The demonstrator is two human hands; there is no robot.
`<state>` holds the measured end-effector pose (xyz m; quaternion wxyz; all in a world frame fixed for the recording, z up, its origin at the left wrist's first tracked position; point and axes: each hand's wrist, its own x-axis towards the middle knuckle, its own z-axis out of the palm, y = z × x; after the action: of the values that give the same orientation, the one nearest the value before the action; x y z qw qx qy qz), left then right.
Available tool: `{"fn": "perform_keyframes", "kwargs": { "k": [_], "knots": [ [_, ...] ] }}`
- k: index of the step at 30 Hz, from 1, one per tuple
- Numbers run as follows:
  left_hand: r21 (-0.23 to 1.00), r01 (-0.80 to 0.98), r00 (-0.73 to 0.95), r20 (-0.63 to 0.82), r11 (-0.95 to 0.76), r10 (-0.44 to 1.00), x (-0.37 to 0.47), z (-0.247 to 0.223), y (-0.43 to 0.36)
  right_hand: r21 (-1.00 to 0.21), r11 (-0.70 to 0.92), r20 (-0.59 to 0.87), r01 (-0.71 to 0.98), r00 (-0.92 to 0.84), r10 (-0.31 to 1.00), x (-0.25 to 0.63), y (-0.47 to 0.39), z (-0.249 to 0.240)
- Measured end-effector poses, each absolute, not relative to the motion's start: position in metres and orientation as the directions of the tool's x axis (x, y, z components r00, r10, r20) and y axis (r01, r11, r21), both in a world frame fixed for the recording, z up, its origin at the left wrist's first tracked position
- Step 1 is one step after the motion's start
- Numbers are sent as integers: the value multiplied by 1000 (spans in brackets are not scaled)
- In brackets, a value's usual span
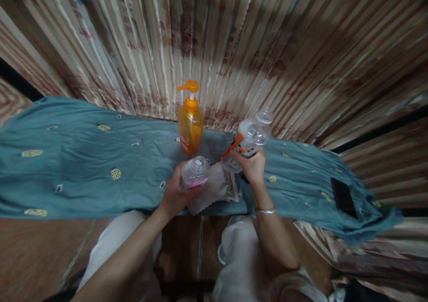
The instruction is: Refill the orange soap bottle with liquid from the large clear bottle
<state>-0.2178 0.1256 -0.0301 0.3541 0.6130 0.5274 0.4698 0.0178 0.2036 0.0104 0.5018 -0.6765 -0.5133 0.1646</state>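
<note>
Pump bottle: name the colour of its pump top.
The pump top is orange, as the head view, the only one, shows.

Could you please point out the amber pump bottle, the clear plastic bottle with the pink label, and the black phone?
Amber plastic pump bottle [191, 130]: head view, on its body.
Clear plastic bottle with pink label [190, 173]: head view, on its side.
Black rectangular phone [344, 197]: head view, mid-face.

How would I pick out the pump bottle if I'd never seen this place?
Find the blue-green cloth below the patterned curtain. Near the cloth's curtain-side edge, beyond the left hand, stands the pump bottle. It alone is orange-yellow with a spout; the hand-held pink-labelled bottle and larger clear bottle are see-through and colourless.
</note>
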Motion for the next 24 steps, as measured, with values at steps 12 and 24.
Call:
{"fn": "perform_keyframes", "kwargs": {
  "k": [12, 24],
  "knots": [
    [953, 241, -10, 190, -182, 982, -220, -35, 123, -852, 39, 265, 521, 366, 892, 7, 147, 32],
    [895, 200, 10, 406, -400, 914, -231, 19, 39, -883, 99, 200, 459, 179, 963, -20, 38, 52]
  ]
}}
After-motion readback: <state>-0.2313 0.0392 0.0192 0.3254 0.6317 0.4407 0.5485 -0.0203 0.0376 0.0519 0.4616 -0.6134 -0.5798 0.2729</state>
